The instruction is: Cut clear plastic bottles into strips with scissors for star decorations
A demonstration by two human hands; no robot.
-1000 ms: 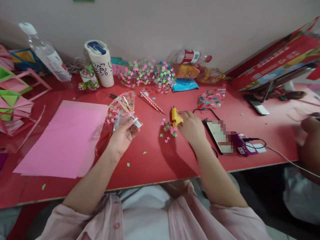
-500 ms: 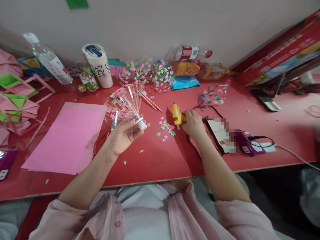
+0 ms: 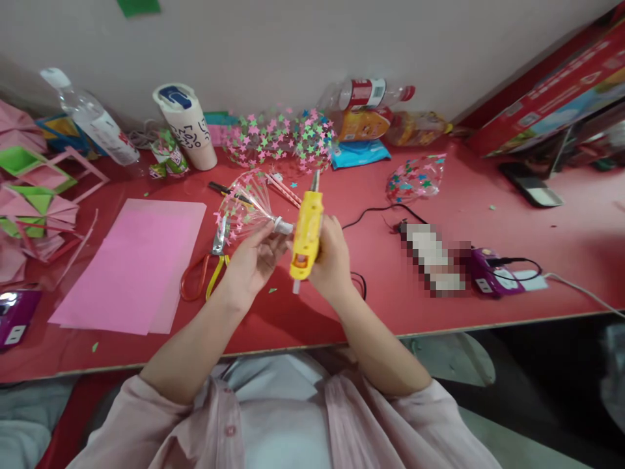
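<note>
My left hand (image 3: 258, 259) is closed around the white neck of a cut clear plastic bottle (image 3: 263, 207). Thin strips fan out from that neck to the upper left, with pink and green paper stars stuck on them. In my right hand (image 3: 333, 255) is a yellow hot glue gun (image 3: 307, 234), gripped by its handle. Its metal nozzle points up and away from me, and a glue stick pokes out at the back end. The gun's body sits just right of the bottle neck; whether they touch I cannot tell.
Pliers (image 3: 221, 242) with red and yellow handles lie beside pink paper sheets (image 3: 131, 267). Star-covered plastic pieces (image 3: 273, 140), a tumbler (image 3: 188, 130) and bottles (image 3: 100, 120) line the wall. Toward the right are a star-filled bag (image 3: 415, 179), a phone (image 3: 432, 254) and a purple power strip (image 3: 493, 277).
My right hand has brought the glue gun left and closer, turning its nozzle away from me. The bottle neck has tipped toward the right in my left hand. The loose stars are now hidden.
</note>
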